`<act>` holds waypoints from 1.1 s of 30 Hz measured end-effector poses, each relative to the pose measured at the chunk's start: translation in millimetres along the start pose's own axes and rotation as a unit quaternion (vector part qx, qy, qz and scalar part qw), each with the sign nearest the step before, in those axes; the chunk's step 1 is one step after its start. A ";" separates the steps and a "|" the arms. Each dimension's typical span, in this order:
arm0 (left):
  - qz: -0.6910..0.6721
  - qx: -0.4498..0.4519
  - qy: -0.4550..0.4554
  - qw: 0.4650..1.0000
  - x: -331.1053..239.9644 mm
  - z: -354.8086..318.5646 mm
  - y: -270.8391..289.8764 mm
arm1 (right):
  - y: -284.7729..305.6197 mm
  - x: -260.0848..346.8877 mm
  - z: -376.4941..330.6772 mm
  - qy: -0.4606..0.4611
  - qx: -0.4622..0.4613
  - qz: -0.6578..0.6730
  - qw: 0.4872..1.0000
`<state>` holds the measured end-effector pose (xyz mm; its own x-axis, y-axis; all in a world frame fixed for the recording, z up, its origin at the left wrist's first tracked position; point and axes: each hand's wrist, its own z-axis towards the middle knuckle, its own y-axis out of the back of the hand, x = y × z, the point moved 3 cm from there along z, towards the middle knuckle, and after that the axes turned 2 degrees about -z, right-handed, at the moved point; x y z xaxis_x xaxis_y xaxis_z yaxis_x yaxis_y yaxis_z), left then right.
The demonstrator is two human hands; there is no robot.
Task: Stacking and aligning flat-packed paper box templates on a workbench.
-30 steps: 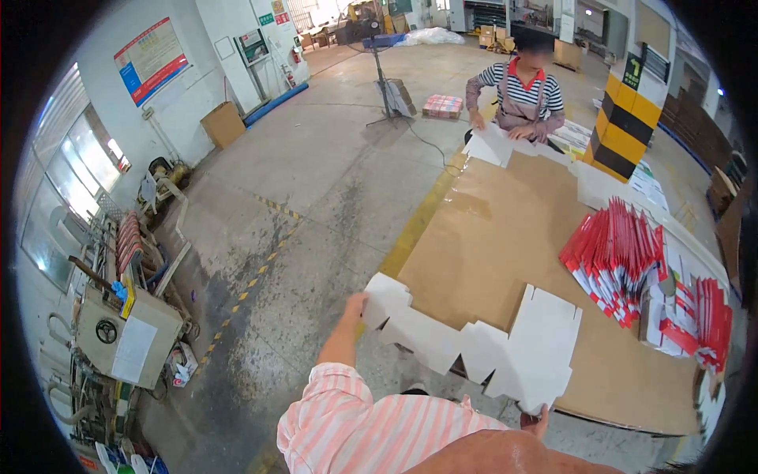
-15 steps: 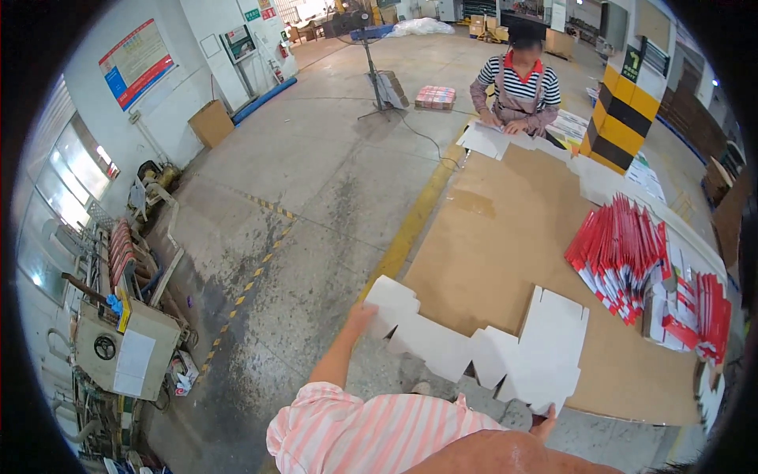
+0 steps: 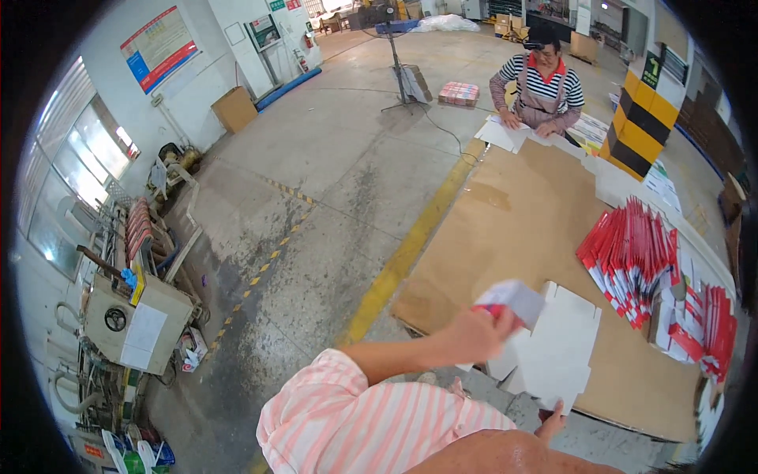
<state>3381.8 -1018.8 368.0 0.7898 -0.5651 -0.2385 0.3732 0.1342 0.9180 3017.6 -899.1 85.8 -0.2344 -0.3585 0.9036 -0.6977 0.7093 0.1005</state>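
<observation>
A flat white cardboard blank [image 3: 562, 340] with cut flaps lies at the near edge of the brown table board [image 3: 505, 229]. My left hand [image 3: 480, 336] is closed on its left part, which is lifted and folded over toward the right. Motion blurs that part, and a bit of red printing shows at the fingers. My right hand [image 3: 553, 423] grips the blank's near edge; its fingers are partly hidden under it, with dark red showing beside them. To the right of the blank stands a fanned row of red and white folded cartons [image 3: 629, 257].
More red cartons [image 3: 717, 324] stand at the table's right end. Across the table a person [image 3: 541, 91] handles white card [image 3: 503, 134]. A yellow and black pillar [image 3: 636, 130] rises at the far right side. A machine [image 3: 134, 316] is on the left, a stand fan [image 3: 395, 59] farther back.
My left hand has moved right from the blank's left end, folding that part over and upward. My right hand stays at the near edge. The view has shifted slightly.
</observation>
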 end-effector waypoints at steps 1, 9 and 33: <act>-0.021 -0.002 -0.085 0.996 -18.1 1.2 1.8 | -2.7 1.8 -2.0 0.004 0.000 -0.003 1.000; -0.525 -0.179 0.382 0.740 162.8 -60.8 -7.5 | -3.8 -7.4 5.9 -0.038 0.000 0.111 0.993; -0.558 -0.345 0.409 0.634 288.7 -143.9 -108.4 | -29.0 51.0 -2.7 0.031 -0.049 0.020 0.998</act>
<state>3639.4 -1079.3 154.0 -0.2712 -0.0473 -0.9614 0.8230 0.5065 -0.2571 3027.8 -936.3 130.1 -0.2171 -0.2928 0.9312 -0.6185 0.7793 0.1008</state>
